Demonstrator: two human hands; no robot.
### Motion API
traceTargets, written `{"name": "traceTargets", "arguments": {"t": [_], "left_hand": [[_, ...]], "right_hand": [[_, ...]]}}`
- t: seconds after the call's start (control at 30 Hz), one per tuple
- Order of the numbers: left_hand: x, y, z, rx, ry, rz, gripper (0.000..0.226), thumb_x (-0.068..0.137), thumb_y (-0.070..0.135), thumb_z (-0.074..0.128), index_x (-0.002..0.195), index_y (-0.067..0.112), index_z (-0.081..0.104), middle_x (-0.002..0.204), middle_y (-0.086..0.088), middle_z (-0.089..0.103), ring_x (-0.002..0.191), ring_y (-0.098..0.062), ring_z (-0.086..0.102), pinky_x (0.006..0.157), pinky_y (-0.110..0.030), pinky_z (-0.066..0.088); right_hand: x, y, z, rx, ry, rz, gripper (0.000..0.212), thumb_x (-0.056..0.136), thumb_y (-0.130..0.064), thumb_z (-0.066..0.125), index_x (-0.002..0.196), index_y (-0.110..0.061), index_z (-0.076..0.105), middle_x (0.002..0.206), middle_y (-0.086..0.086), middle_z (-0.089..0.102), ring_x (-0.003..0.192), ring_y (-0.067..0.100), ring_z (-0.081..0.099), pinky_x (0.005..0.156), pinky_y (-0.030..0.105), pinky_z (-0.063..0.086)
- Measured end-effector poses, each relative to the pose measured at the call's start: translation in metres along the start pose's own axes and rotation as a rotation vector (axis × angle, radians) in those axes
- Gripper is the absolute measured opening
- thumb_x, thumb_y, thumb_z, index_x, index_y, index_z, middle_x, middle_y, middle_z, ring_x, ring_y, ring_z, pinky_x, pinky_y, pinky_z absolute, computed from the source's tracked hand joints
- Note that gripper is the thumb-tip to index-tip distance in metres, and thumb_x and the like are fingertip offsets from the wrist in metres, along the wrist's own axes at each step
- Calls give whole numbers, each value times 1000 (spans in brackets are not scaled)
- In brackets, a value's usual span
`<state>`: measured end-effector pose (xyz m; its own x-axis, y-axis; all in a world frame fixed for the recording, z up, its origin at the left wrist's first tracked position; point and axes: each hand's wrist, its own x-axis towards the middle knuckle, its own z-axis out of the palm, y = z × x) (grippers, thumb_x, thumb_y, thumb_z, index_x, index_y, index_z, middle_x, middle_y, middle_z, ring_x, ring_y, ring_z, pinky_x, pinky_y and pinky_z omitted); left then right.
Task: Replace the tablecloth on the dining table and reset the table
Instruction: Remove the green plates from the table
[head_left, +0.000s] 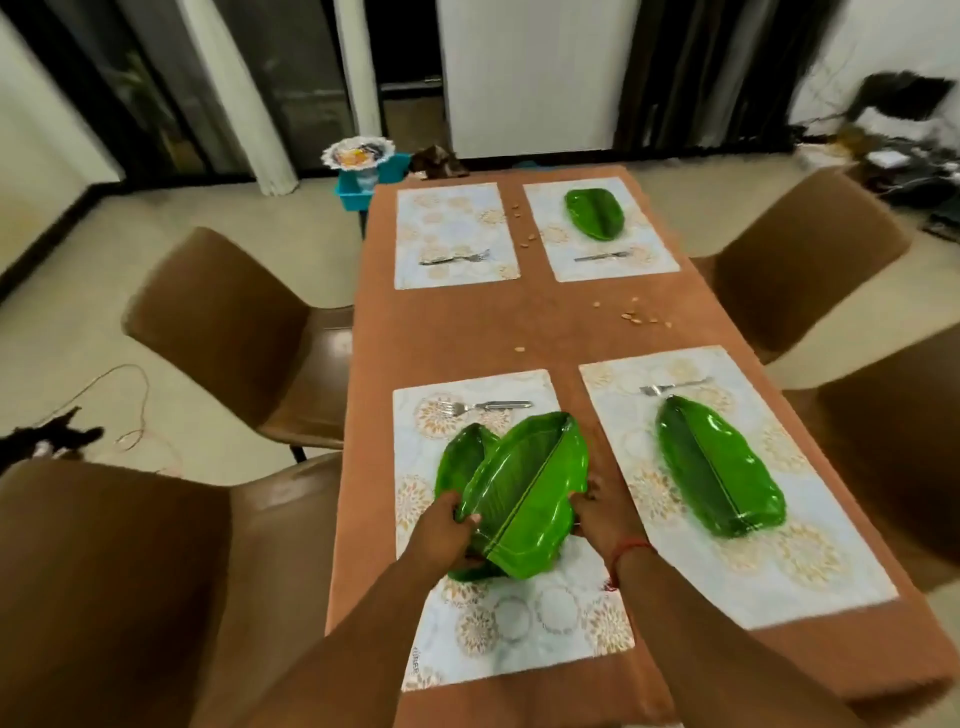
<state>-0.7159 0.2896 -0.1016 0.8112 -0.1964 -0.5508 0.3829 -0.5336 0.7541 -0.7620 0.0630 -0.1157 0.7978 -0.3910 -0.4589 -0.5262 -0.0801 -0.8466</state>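
Gripping a tilted green plate (524, 499) with both hands, left hand (441, 535) and right hand (597, 514) curled round its near edges. Held above a second plate (460, 460) on the near-left mat (498, 618) of the bench (467, 332).

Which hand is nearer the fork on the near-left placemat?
Left. The left hand sits below the fork, near its tines; the right hand lies further right.

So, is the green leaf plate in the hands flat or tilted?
Tilted. The upper leaf plate is held by the left hand and right hand, slanting above another leaf plate.
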Motion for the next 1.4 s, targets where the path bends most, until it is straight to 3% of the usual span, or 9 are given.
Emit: {"name": "traceTargets", "arguments": {"t": [0.1,0.23,0.43,0.63,0.77,0.97,1.1,1.17,1.4], "left_hand": [[-6,-9,-2,222,80,-15,14,96,21,60,103,19,48,102,-8,63,85,-23,64,64,-30,54],[-10,-17,-2,551,169,-111,20,98,35,53,94,18,43,102,-11,64,94,-28,62,69,-32,42],[-8,-19,15,630,274,-178,19,99,29,50,108,13,49,107,-9,61,98,-27,61,70,-30,40],[-1,-22,19,643,280,-203,24,98,28,50,117,13,49,118,-9,55,106,-28,58,83,-34,45],[6,-21,15,666,246,-204,23,96,25,52,115,13,49,116,-9,54,104,-28,59,80,-34,44],[17,-21,3,682,194,-203,23,91,23,53,113,15,52,114,-7,60,102,-26,62,81,-34,51],[28,-16,-3,518,181,-205,25,94,23,53,117,12,52,114,-10,62,102,-26,61,79,-31,49],[33,-14,-5,418,177,-218,22,93,22,52,113,13,55,110,-11,64,96,-27,63,79,-38,55],[46,6,-15,185,117,-179,30,66,24,52,95,14,58,88,-16,67,76,-36,70,64,-53,61]], "right_hand": [[32,7,18,-169,-82,-32,14,89,-9,60,92,-21,67,85,12,73,79,35,71,72,57,58],[46,-14,31,-391,-248,-110,24,93,-14,58,113,-27,62,99,6,71,90,27,67,81,39,55],[61,-9,46,-628,-340,-220,33,93,-12,53,125,-13,59,117,15,63,107,32,60,89,38,50],[64,-11,56,-779,-313,-249,45,98,-15,47,143,-13,45,133,15,48,113,33,57,89,37,48],[68,-9,60,-821,-287,-261,49,95,-10,45,143,-19,45,130,13,47,104,32,61,84,36,51],[65,-9,62,-857,-278,-218,58,93,-7,46,148,-25,37,138,9,42,109,30,59,83,35,49],[66,-8,65,-812,-268,-173,42,91,-8,47,132,-18,50,124,10,57,105,29,60,84,36,51],[65,-7,67,-773,-251,-136,33,90,-7,49,121,-14,56,113,10,63,99,28,62,83,36,52],[66,-17,51,-579,-127,-102,34,86,1,49,110,-16,67,104,7,70,91,25,63,76,30,49]]}}
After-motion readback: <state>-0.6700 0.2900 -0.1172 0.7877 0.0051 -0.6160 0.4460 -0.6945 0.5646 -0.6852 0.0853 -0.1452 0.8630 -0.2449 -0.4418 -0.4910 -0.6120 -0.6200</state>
